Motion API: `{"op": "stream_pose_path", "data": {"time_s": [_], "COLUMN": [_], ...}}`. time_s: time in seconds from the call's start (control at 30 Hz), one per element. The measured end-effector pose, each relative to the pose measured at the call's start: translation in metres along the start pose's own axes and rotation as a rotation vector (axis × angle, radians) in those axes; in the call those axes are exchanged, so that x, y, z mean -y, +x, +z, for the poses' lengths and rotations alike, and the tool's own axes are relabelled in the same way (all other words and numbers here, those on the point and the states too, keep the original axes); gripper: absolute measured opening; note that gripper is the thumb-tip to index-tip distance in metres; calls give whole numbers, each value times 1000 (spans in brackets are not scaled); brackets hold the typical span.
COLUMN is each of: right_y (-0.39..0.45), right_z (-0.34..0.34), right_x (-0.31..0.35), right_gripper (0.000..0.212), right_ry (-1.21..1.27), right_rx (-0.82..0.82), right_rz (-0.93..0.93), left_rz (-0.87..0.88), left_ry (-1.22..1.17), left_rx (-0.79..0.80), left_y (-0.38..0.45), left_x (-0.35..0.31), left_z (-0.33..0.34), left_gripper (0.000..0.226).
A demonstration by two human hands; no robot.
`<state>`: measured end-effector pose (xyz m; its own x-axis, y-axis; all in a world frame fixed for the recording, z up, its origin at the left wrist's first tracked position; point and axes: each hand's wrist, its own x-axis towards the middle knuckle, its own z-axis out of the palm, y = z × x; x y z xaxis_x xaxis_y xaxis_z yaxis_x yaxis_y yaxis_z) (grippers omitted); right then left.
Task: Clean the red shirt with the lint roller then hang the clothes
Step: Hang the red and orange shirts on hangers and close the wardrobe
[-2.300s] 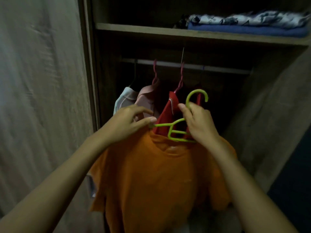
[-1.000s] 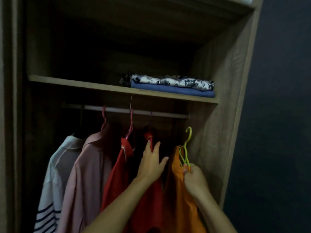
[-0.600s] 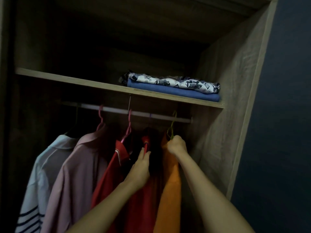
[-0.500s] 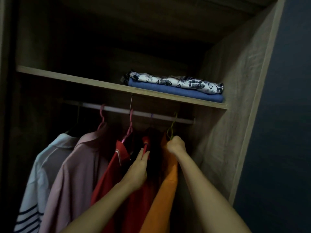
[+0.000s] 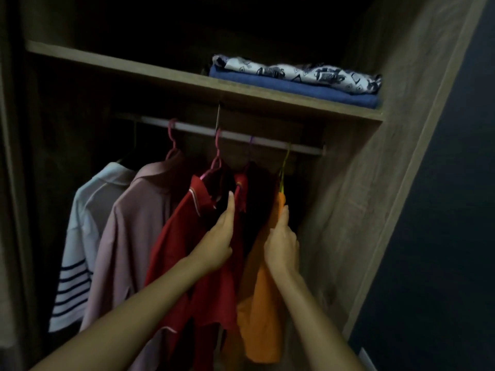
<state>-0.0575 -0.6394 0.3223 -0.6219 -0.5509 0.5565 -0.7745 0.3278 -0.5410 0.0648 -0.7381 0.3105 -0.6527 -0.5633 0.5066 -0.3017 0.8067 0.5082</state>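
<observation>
An orange shirt [image 5: 259, 317] hangs on a green hanger [image 5: 284, 167] at the right end of the wardrobe rod [image 5: 267, 141]. My right hand [image 5: 281, 242] rests on the orange shirt's shoulder just below the hanger, fingers pointing up; its thumb is hidden. Left of it hang two red shirts: one with white trim [image 5: 174, 250] and a darker one [image 5: 241, 188]. My left hand [image 5: 219, 236] lies flat between them with straight fingers, pressing them leftward. No lint roller is in view.
A pink shirt [image 5: 128, 236] and a white shirt with dark stripes [image 5: 80, 236] hang further left. Folded clothes [image 5: 294, 79] lie on the shelf [image 5: 160, 73] above the rod. The wardrobe's side wall [image 5: 361, 210] stands close to the right of the orange shirt.
The orange shirt went from in front of me onto the rod's right end. My right hand left the hanger hook and dropped to the shirt's shoulder. My left hand stays against the red shirts.
</observation>
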Motion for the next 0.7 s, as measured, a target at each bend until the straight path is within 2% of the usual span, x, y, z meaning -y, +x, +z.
{"op": "stream_pose_path", "data": {"time_s": [0.07, 0.2, 0.37, 0.43, 0.5, 0.7], "right_y": [-7, -15, -26, -37, -55, -130], "right_z": [-2, -8, -5, 5, 19, 87], "right_x": [-6, -15, -27, -30, -26, 41], "right_gripper": [82, 88, 77, 67, 69, 61], "right_ry": [26, -36, -29, 5, 22, 217], "right_rx": [-46, -10, -34, -132, -201, -220], "right_rz": [-35, -112, -108, -122, -166, -480], "left_rz": [31, 26, 99, 147, 178, 239], "left_ry": [8, 34, 103, 165, 300, 573], "left_rx": [-25, -53, 26, -47, -160, -294], "left_y": [-5, -13, -35, -53, -76, -141], "left_x": [1, -4, -11, -7, 3, 80], "left_z": [2, -4, -18, -27, -42, -121], "left_gripper": [121, 118, 110, 91, 76, 69]}}
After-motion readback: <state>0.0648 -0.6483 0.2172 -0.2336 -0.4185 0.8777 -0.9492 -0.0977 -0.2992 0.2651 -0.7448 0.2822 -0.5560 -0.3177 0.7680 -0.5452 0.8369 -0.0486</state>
